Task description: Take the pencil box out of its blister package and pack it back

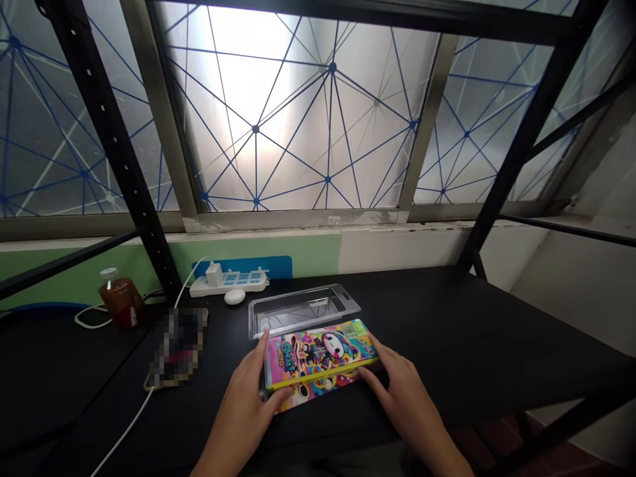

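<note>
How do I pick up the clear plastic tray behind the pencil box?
Pinch the flat rim at the right end of the clear plastic tray, coming from the right with your right hand. That thin rim sticks out from the deep middle, so it's easy to hold. Don't come from the front: the colourful pencil box is in the way.

Both bare hands sit at the ends of the patterned pencil case (318, 364), fingers spread and wrists low. The left hand (243, 404) curls around the case's left end, its thumb raised along that end and its fingers pressed against the near edge. The right hand (402, 391) clasps the right end, its fingers angled over the corner. Both forearms (427, 437) rise from the frame's bottom edge.
</note>
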Demonstrator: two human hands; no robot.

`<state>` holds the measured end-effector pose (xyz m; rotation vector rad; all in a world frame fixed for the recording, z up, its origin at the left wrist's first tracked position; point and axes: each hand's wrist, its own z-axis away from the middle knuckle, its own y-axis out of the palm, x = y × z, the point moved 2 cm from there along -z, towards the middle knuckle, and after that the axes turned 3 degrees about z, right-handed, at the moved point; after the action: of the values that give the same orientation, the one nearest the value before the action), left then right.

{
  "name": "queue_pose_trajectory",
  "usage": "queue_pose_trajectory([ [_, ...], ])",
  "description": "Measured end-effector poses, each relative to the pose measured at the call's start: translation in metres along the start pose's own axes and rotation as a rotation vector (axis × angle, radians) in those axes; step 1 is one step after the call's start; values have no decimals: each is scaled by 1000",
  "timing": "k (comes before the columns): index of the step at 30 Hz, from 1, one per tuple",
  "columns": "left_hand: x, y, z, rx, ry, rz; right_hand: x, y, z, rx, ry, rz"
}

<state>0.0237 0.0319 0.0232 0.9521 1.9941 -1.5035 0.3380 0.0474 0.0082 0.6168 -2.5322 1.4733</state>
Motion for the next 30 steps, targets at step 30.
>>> queue_pose_trajectory([
  [30,-36,9,-135,58,145,-404,90,16,-76,481,-617,-83],
])
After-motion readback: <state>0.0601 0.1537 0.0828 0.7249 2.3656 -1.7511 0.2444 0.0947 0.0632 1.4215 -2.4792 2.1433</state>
